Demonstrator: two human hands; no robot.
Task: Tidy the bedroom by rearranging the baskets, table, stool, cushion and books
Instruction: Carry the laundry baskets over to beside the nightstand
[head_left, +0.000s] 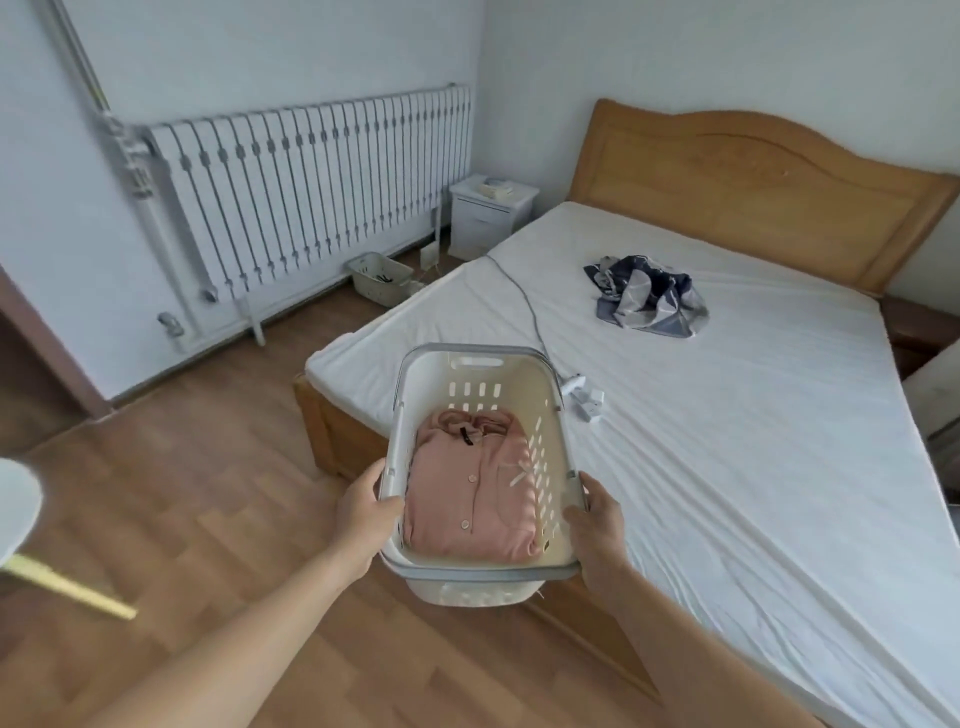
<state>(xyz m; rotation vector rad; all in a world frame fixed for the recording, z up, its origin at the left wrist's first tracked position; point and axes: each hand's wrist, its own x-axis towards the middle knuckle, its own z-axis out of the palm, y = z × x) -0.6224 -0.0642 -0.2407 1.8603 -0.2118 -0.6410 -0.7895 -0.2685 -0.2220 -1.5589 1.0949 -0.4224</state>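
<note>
While both arms reach forward from the bottom of the frame, the left hand (363, 512) grips the left rim of a white laundry basket (480, 374) and the right hand (597, 525) grips its right rim, each hand closed on the grey edge. Inside the basket, at the centre of the frame, lies a folded pink shirt (470, 501) with buttons. The basket is held over the near corner of the bed (727, 441), which has a white sheet. At the left edge a white round shape with a pale wooden leg (67, 590) is visible, perhaps a stool. Just behind the basket a white plug (584, 400) lies on the sheet. Further up, a crumpled blue cloth (647, 296) rests on the bed. Near the radiator (311, 182), in the upper left, a small white basket (379, 278) stands on the floor beside a white nightstand (491, 215).
</note>
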